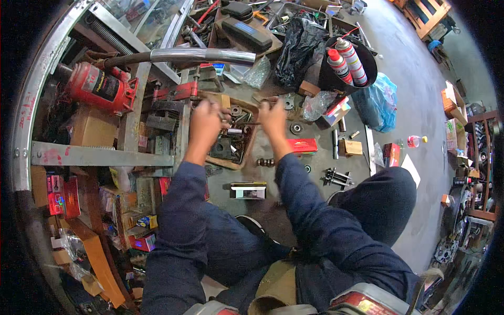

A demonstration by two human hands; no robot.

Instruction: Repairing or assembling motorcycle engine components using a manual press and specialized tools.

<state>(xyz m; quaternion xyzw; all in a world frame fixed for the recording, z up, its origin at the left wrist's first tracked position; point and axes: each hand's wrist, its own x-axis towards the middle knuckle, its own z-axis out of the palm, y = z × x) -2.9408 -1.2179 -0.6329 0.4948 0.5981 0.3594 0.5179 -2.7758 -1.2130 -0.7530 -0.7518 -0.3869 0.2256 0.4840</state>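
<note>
I sit on the workshop floor in dark blue sleeves, both hands raised over a brown wooden tray (251, 140) that holds dark metal engine parts (226, 148). My left hand (206, 122) is closed around a small metal part over the tray's left side. My right hand (274, 116) grips a thin rod-like tool (245, 124) that points left toward the left hand. What exactly sits between the fingers is too small to tell.
A red hydraulic jack (100, 86) stands in a steel press frame (94, 155) at left, a chrome pipe (202, 55) above. A black bucket (367, 79) with spray cans, blue bag (380, 102), red box (303, 145) and loose bearings lie right. Shelves stand far right.
</note>
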